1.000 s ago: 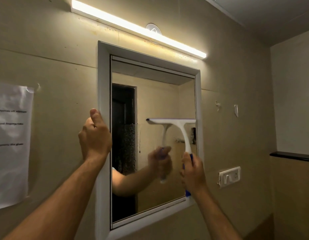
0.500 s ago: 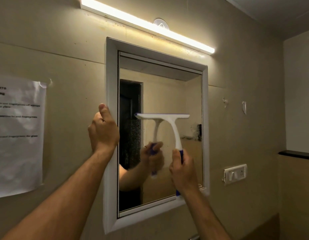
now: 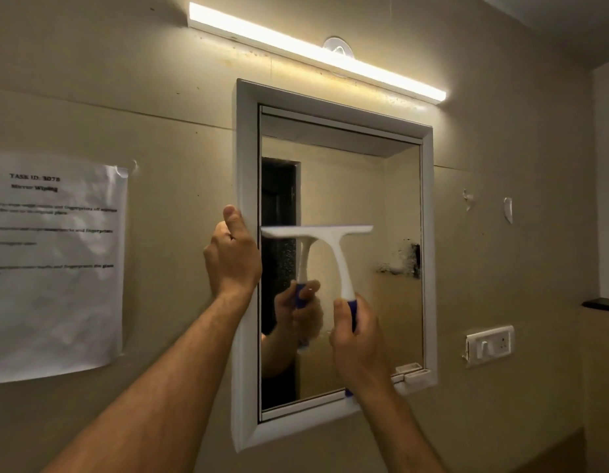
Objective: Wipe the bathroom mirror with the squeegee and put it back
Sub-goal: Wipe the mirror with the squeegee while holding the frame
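Observation:
A white-framed mirror (image 3: 398, 206) hangs on the beige wall. The squeegee (image 3: 334, 249) has a white blade and neck and a blue handle. Its blade lies flat against the glass at mid height, reaching the mirror's left edge. My right hand (image 3: 359, 343) is shut on the blue handle, below the blade. My left hand (image 3: 233, 257) grips the left side of the mirror frame (image 3: 245, 148), thumb up along it. A dark smudge (image 3: 403, 259) shows on the glass near the right edge. The hand and squeegee are reflected in the glass.
A lit tube light (image 3: 313, 51) runs above the mirror. A printed paper sheet (image 3: 54, 264) is taped to the wall on the left. A white switch plate (image 3: 489, 344) sits right of the mirror, and a dark ledge (image 3: 601, 303) juts at far right.
The squeegee has slid leftward across the glass, from the right side to the left edge. My left hand has kept its hold on the frame. The camera view has shifted so the mirror sits further right.

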Demonstrator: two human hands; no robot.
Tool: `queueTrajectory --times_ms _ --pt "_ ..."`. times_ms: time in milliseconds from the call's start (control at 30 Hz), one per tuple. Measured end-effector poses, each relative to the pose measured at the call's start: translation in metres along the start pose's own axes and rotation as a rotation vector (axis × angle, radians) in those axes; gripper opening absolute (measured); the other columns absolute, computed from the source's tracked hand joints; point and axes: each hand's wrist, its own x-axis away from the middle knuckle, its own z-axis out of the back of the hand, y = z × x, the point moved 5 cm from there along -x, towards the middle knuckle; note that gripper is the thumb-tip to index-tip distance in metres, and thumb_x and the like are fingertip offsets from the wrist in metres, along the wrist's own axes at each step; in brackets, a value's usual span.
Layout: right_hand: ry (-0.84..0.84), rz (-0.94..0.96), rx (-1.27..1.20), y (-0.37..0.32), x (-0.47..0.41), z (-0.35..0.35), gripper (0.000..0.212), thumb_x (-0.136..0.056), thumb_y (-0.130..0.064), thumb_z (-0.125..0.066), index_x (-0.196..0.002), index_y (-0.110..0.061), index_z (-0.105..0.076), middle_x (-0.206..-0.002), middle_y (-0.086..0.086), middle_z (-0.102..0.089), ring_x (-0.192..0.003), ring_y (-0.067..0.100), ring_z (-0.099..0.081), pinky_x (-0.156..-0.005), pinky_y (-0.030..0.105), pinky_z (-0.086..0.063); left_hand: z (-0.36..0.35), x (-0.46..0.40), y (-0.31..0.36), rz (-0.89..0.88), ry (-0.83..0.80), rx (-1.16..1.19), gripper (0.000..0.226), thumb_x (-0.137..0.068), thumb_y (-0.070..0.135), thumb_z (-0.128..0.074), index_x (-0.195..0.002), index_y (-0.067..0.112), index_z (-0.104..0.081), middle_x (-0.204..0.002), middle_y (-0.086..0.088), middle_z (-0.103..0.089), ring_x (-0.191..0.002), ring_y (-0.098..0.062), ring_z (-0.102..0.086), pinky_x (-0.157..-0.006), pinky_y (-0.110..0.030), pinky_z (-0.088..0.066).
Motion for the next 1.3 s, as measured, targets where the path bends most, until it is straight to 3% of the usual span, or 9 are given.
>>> queueTrajectory --times_ms 100,233,367,667,833,933,1100,1200,1300 --pt "-0.003 -0.018 -0.018 0.019 0.022 -0.006 0.022 -0.099 -0.039 -0.041 -0.095 -0.022 -0.054 -0.076 0.000 -0.054 -0.063 0.007 -0.052 -0.049 0.015 -0.044 -0.002 -0.002 -0.003 0.006 -0.006 0.007 0.051 -0.098 0.056 -0.012 -0.071 0.029 -0.046 -0.064 0.002 -0.053 -0.056 -0.007 -0.050 -0.044 -0.020 -0.030" --pt "0.024 0.010 0.024 0.002 0.002 0.000 0.024 -0.100 -0.040 -0.041 -0.104 -0.022 -0.055 -0.082 -0.001 -0.058 -0.067 0.007 -0.055 -0.052 0.014 -0.044 -0.001 -0.004 -0.004 -0.009 0.016 -0.005 0.052 -0.099 0.055 -0.013 -0.071 0.027 -0.047 -0.062 0.005 -0.049 -0.053 -0.003 -0.044 -0.037 -0.009 -0.033" --pt "0.034 0.046 0.013 -0.031 -0.028 0.003 0.024 -0.100 -0.042 -0.040 -0.103 -0.023 -0.054 -0.079 -0.006 -0.056 -0.066 0.004 -0.056 -0.052 0.013 -0.044 -0.004 -0.005 -0.005 -0.010 -0.005 0.015 0.060 -0.098 0.057 -0.011 -0.075 0.019 -0.053 -0.066 -0.004 -0.056 -0.056 -0.012 -0.054 -0.043 -0.021 -0.033" --pt "0.042 -0.003 -0.034 0.005 0.005 -0.011 0.034 -0.100 -0.039 -0.041 -0.120 -0.014 -0.052 -0.086 0.000 -0.056 -0.074 0.012 -0.054 -0.057 0.018 -0.044 -0.005 -0.006 -0.009 -0.004 -0.023 0.034 0.056 -0.095 0.062 -0.010 -0.075 0.027 -0.049 -0.069 -0.005 -0.059 -0.058 -0.014 -0.058 -0.044 -0.021 -0.035" --pt "0.052 0.021 -0.052 -0.028 -0.032 -0.009 0.028 -0.100 -0.043 -0.039 -0.110 -0.023 -0.055 -0.080 -0.006 -0.056 -0.064 0.005 -0.054 -0.051 0.014 -0.042 -0.005 -0.006 -0.010 -0.005 -0.009 0.028 0.057 -0.095 0.062 -0.010 -0.074 0.027 -0.050 -0.067 -0.001 -0.057 -0.056 -0.011 -0.056 -0.044 -0.020 -0.033" --pt "0.077 0.050 -0.094 -0.062 -0.065 -0.007 0.022 -0.100 -0.047 -0.038 -0.087 -0.036 -0.052 -0.062 -0.010 -0.056 -0.047 -0.003 -0.052 -0.046 0.015 -0.040 -0.005 -0.006 -0.009 -0.008 -0.013 0.014 0.057 -0.095 0.061 -0.010 -0.077 0.026 -0.051 -0.066 0.000 -0.057 -0.057 -0.010 -0.057 -0.044 -0.020 -0.035" --pt "0.089 0.054 -0.144 -0.083 -0.084 -0.014 0.026 -0.099 -0.050 -0.037 -0.083 -0.035 -0.050 -0.052 -0.012 -0.056 -0.042 -0.001 -0.052 -0.047 0.019 -0.041 -0.004 -0.006 -0.006 0.000 -0.014 0.022 0.062 -0.096 0.060 -0.011 -0.080 0.019 -0.054 -0.065 -0.005 -0.056 -0.055 -0.015 -0.055 -0.044 -0.023 -0.038" --pt "0.060 0.053 -0.120 -0.048 -0.059 -0.014 0.023 -0.099 -0.050 -0.037 -0.091 -0.036 -0.054 -0.067 -0.009 -0.057 -0.051 -0.001 -0.054 -0.049 0.017 -0.042 -0.004 -0.004 -0.008 0.005 -0.026 0.033 0.053 -0.095 0.062 -0.011 -0.075 0.030 -0.048 -0.067 -0.001 -0.058 -0.058 -0.012 -0.057 -0.046 -0.022 -0.038" --pt "0.079 0.060 -0.037 0.001 -0.021 -0.018 0.035 -0.099 -0.047 -0.038 -0.113 -0.019 -0.055 -0.079 -0.009 -0.056 -0.065 -0.001 -0.054 -0.052 0.014 -0.044 -0.003 -0.005 -0.008 0.001 -0.018 0.044 0.048 -0.095 0.062 -0.012 -0.072 0.035 -0.043 -0.068 0.000 -0.058 -0.059 -0.011 -0.058 -0.046 -0.021 -0.036"
